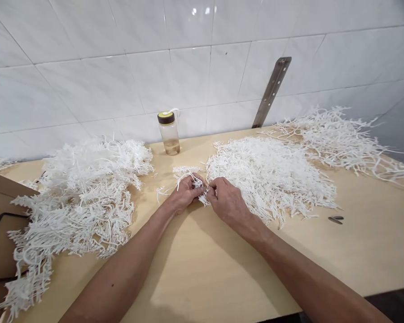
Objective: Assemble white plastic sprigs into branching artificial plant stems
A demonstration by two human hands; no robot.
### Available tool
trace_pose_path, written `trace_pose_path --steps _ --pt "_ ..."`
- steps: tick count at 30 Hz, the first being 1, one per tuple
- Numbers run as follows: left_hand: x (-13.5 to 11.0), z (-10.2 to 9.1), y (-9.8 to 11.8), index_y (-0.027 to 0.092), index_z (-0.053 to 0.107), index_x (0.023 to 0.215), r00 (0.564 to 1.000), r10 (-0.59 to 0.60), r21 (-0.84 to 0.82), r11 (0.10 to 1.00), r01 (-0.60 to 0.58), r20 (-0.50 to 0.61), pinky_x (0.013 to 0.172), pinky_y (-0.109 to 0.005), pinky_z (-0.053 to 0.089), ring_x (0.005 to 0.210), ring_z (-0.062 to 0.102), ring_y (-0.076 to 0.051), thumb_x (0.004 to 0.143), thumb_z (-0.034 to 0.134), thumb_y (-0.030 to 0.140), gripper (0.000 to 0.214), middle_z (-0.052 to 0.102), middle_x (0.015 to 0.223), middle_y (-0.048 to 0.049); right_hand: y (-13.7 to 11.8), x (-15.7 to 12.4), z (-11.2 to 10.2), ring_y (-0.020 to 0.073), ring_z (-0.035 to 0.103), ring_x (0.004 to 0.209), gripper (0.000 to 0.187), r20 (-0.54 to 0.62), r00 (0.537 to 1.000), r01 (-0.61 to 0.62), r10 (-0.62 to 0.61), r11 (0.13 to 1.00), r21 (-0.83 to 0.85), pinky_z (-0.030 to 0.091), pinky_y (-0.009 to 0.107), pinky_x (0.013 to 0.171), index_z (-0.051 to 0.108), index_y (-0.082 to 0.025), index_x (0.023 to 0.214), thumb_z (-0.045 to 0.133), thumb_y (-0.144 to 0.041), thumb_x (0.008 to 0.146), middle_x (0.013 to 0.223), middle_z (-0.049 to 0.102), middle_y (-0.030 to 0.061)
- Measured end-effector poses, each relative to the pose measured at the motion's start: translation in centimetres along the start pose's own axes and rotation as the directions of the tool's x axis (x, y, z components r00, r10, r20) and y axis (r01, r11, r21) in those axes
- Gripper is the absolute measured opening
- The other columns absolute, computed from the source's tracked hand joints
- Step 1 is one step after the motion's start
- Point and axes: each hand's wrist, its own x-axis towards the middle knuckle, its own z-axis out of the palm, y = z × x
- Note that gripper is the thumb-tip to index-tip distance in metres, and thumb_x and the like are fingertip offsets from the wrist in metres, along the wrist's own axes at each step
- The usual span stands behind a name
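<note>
Near the middle of the table, my left hand [187, 194] is closed around a small white branching plastic sprig [198, 183], its thin tips sticking out above and below the fingers. My right hand [227, 197] pinches at the sprig's right side, fingertips almost meeting the left thumb. What exactly lies between the right fingertips is too small to make out. Just right of the hands spreads a heap of short white sprigs [265, 175]. A few loose white pieces [162, 193] lie left of my left hand.
A large pile of white branched pieces [87, 193] covers the table's left side, beside a brown box [0, 202]. Longer white branches [343, 139] lie at back right. A bottle [170, 134] and a metal bracket [272, 92] stand near the tiled wall. Two small dark pieces [335, 220] lie right.
</note>
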Motion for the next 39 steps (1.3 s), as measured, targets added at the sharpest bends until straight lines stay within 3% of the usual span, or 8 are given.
trace_pose_path --steps 3,5,10,14,20,25,30,39 --pt "-0.5 -0.2 0.0 0.017 0.057 0.083 1.000 0.005 0.028 1.000 -0.006 0.005 0.044 -0.019 0.029 0.050 0.042 -0.006 0.065 0.083 0.036 0.037 0.049 0.060 0.0054 1.2 0.5 -1.3 0.0184 0.055 0.064 0.012 -0.037 0.988 -0.148 0.148 0.989 0.007 0.037 0.029 0.059 0.055 -0.018 0.077 0.048 -0.016 0.086 0.073 0.062 0.0056" --pt "-0.7 -0.4 0.0 0.017 0.058 0.084 1.000 0.003 0.031 1.000 -0.003 0.007 0.045 -0.019 0.031 0.052 0.044 -0.007 0.065 0.083 0.036 0.037 0.051 0.063 0.0044 2.1 0.8 -2.2 0.0177 0.055 0.063 0.010 -0.081 0.982 -0.169 0.171 0.985 0.032 0.038 0.029 0.061 0.055 -0.019 0.077 0.050 -0.016 0.085 0.073 0.063 0.0042" --pt "-0.6 -0.5 0.0 0.017 0.060 0.087 0.999 -0.041 -0.044 0.998 0.040 -0.016 0.048 -0.019 0.038 0.056 0.048 -0.008 0.063 0.085 0.037 0.040 0.052 0.067 0.0039 3.7 1.0 -3.3 0.0170 0.055 0.061 0.005 -0.182 0.979 -0.086 0.097 0.994 0.065 0.041 0.030 0.064 0.058 -0.018 0.083 0.053 -0.019 0.084 0.077 0.064 0.0046" --pt "-0.4 -0.5 0.1 0.017 0.060 0.085 0.997 -0.067 -0.081 0.995 0.064 -0.042 0.047 -0.019 0.037 0.055 0.049 -0.007 0.061 0.086 0.034 0.039 0.052 0.065 0.0046 3.3 0.7 -3.0 0.0149 0.056 0.060 0.012 -0.217 0.976 0.017 0.001 0.996 0.082 0.043 0.031 0.064 0.063 -0.017 0.087 0.051 -0.016 0.085 0.092 0.066 0.0082" --pt "-0.3 -0.1 0.5 0.018 0.060 0.085 0.994 -0.092 -0.103 0.991 0.086 -0.055 0.048 -0.019 0.038 0.056 0.052 -0.008 0.059 0.087 0.033 0.041 0.054 0.066 0.0045 1.2 -0.2 -2.2 0.0136 0.059 0.061 0.018 -0.045 0.998 0.065 -0.054 0.954 0.293 0.046 0.028 0.064 0.070 -0.018 0.093 0.054 -0.026 0.089 0.093 0.071 0.0065" --pt "-0.2 0.1 0.3 0.017 0.059 0.086 0.996 -0.058 -0.072 0.996 0.053 -0.066 0.046 -0.019 0.036 0.053 0.049 -0.007 0.060 0.087 0.036 0.043 0.054 0.065 0.0045 0.4 -0.5 -2.0 0.0140 0.056 0.058 0.019 0.097 0.995 -0.060 0.031 0.947 0.316 0.043 0.027 0.060 0.073 -0.018 0.091 0.059 -0.030 0.086 0.076 0.070 0.0028" --pt "0.0 0.0 -0.4 0.018 0.059 0.089 0.998 -0.013 -0.001 1.000 0.013 -0.064 0.044 -0.019 0.035 0.048 0.044 -0.006 0.065 0.084 0.039 0.041 0.054 0.063 0.0054 0.2 -0.3 -2.4 0.0143 0.055 0.056 0.020 0.152 0.981 -0.164 0.117 0.923 0.349 0.040 0.026 0.057 0.073 -0.018 0.084 0.058 -0.032 0.083 0.061 0.064 -0.0002" --pt "-0.1 -0.4 -1.0 0.017 0.059 0.088 1.000 0.021 0.037 0.999 -0.020 -0.023 0.046 -0.020 0.035 0.050 0.044 -0.006 0.068 0.081 0.040 0.038 0.052 0.065 0.0045 0.6 -0.2 -2.1 0.0144 0.056 0.059 0.022 0.278 0.951 -0.252 0.134 0.857 0.449 0.041 0.025 0.054 0.069 -0.018 0.082 0.057 -0.036 0.081 0.071 0.069 0.0022"
